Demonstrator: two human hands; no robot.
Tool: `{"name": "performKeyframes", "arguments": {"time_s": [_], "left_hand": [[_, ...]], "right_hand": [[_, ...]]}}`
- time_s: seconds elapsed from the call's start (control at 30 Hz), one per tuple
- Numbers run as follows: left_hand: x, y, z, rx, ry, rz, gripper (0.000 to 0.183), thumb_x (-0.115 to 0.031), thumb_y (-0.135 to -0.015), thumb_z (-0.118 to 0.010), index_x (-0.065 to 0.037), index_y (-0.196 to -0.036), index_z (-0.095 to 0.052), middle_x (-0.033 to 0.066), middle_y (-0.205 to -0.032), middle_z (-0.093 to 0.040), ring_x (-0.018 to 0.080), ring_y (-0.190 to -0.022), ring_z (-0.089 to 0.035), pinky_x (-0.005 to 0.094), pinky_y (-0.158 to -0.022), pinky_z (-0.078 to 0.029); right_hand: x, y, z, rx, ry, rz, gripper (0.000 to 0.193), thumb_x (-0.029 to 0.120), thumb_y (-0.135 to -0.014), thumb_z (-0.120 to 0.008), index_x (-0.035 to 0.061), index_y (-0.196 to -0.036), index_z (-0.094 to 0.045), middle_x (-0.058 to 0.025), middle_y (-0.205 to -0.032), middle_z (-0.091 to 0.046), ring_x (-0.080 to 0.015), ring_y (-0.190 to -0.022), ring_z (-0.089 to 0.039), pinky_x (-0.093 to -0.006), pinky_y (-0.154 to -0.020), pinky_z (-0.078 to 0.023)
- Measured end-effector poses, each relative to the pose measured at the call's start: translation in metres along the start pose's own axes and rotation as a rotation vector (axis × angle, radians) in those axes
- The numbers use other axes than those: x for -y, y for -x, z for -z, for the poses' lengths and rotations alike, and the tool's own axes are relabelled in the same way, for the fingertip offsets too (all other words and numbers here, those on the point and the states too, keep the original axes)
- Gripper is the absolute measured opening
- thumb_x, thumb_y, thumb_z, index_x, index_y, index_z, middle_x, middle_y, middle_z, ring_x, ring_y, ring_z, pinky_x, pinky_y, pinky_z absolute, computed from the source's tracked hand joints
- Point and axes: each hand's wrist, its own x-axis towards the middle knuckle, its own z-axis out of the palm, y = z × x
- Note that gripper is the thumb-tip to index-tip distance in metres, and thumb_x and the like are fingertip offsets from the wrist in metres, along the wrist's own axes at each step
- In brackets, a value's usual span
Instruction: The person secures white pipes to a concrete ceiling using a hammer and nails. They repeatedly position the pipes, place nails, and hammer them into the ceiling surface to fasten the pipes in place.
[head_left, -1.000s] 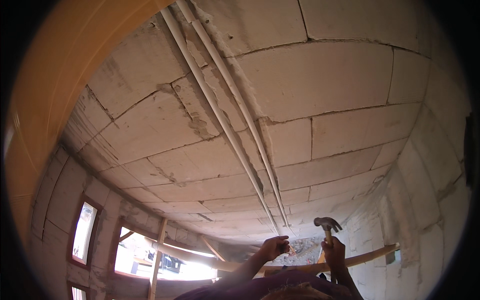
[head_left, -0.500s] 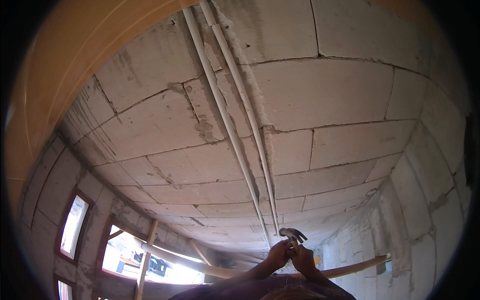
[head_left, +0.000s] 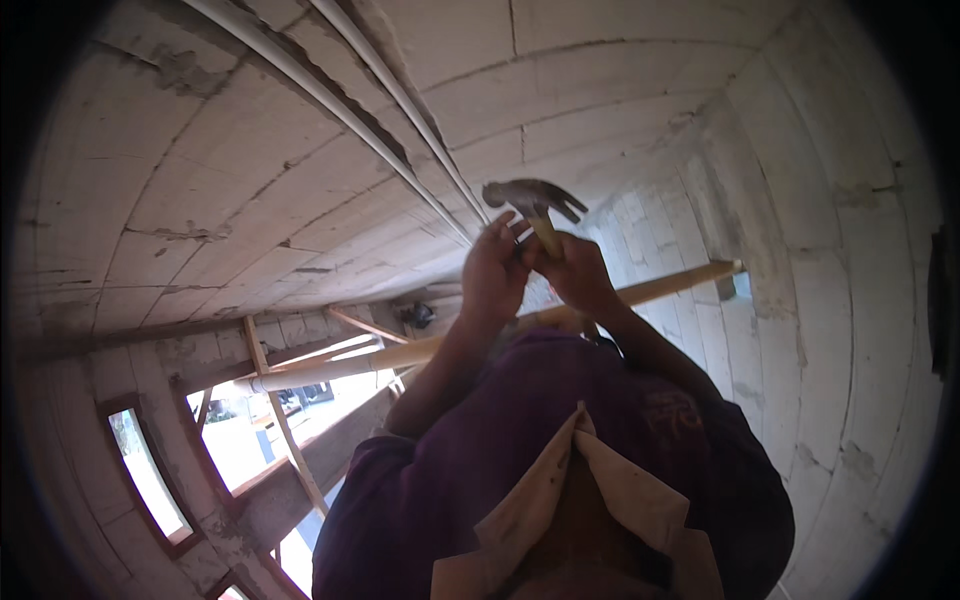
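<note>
My right hand [head_left: 578, 275] is closed round the handle of a claw hammer [head_left: 532, 192]. The hammer stands upright, its dark metal head above my fist and its claw pointing right. Close beside it on the left, my left hand [head_left: 492, 278] is raised with its fingers bent together near the hammer's handle. What those fingers hold, if anything, is too small to make out. Just beyond both hands, two pale pipes [head_left: 330, 98] run side by side along grooves in a surface of light blocks [head_left: 240, 150].
A long wooden pole [head_left: 665, 290] crosses behind my arms from the window side to the right block wall [head_left: 830, 300]. At the lower left are window openings with dark frames [head_left: 150, 475] and a slanting wooden prop [head_left: 290, 440]. My purple shirt [head_left: 450, 460] fills the lower middle.
The view has swung, so both hands and the hammer appear higher and larger. The pipes have shifted to the upper left. The orange-brown surface at the upper left has left the view.
</note>
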Motion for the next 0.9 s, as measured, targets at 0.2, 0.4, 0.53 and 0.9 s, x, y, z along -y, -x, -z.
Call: {"name": "performKeyframes", "arguments": {"time_s": [0.2, 0.4, 0.53, 0.9], "left_hand": [[-0.012, 0.001, -0.008, 0.106, 0.054, -0.075, 0.023, -0.006, -0.097, -0.040, 0.000, -0.119, -0.044, 0.0173, -0.112, -0.058, 0.0336, -0.112, -0.057, 0.0438, -0.096, -0.047], [-0.016, -0.005, 0.000, 0.120, -0.004, -0.046, 0.014, -0.008, -0.099, -0.041, -0.004, -0.109, -0.050, 0.0116, -0.104, -0.063, 0.0289, -0.097, -0.063, 0.0372, -0.084, -0.051], [-0.018, -0.004, -0.001, 0.089, -0.015, -0.012, 0.016, -0.008, -0.099, -0.040, -0.004, -0.111, -0.050, 0.0123, -0.105, -0.063, 0.0287, -0.097, -0.063, 0.0370, -0.085, -0.051], [-0.054, 0.000, 0.018, -0.106, -0.639, -0.269, 0.015, -0.004, -0.082, -0.052, 0.001, -0.089, -0.065, -0.0032, -0.062, -0.048, 0.0048, -0.047, -0.035, 0.0216, -0.043, -0.026]], "right_hand": [[0.026, -0.007, 0.020, -0.027, -0.025, -0.038, 0.026, 0.025, -0.081, -0.070, 0.0016, -0.091, -0.066, -0.0112, -0.075, -0.066, -0.0190, -0.069, -0.064, -0.0330, -0.067, -0.048], [0.030, 0.000, 0.011, 0.054, -0.048, -0.069, 0.025, 0.023, -0.080, -0.071, 0.0019, -0.093, -0.066, -0.0107, -0.075, -0.066, -0.0186, -0.069, -0.064, -0.0319, -0.066, -0.049], [0.023, -0.004, 0.006, -0.003, -0.044, -0.011, 0.021, 0.019, -0.080, -0.074, 0.0016, -0.086, -0.064, -0.0009, -0.061, -0.057, -0.0061, -0.050, -0.050, -0.0235, -0.047, -0.040], [0.019, -0.009, 0.020, -0.030, -0.031, -0.090, 0.032, 0.031, -0.083, -0.066, -0.0016, -0.083, -0.064, -0.0136, -0.065, -0.062, -0.0230, -0.062, -0.062, -0.0369, -0.061, -0.048]]}}
